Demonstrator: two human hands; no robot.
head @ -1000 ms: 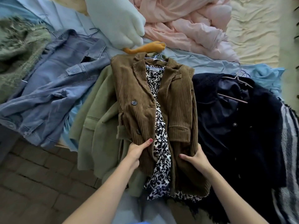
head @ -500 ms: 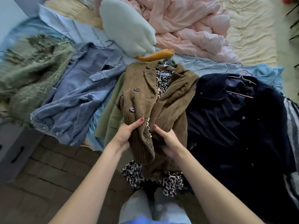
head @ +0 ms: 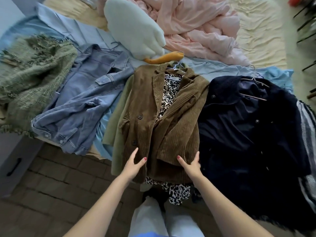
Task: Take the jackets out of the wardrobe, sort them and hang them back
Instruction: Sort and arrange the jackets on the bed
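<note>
The green coat (head: 118, 106) lies mostly hidden under the brown corduroy jacket (head: 147, 120). The leopard-print garment (head: 168, 94) shows only at the jacket's opening and hem. The striped garment (head: 307, 134) is cut off by the right edge.

Your left hand (head: 134, 164) and right hand (head: 190, 164) reach forward side by side, arms extended, fingers straight and spread, thumbs angled inward toward each other.

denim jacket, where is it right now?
Head view, left of centre: the denim jacket lies flat on the bed, between the green fringed knit on its left and the brown corduroy jacket on its right.
</note>
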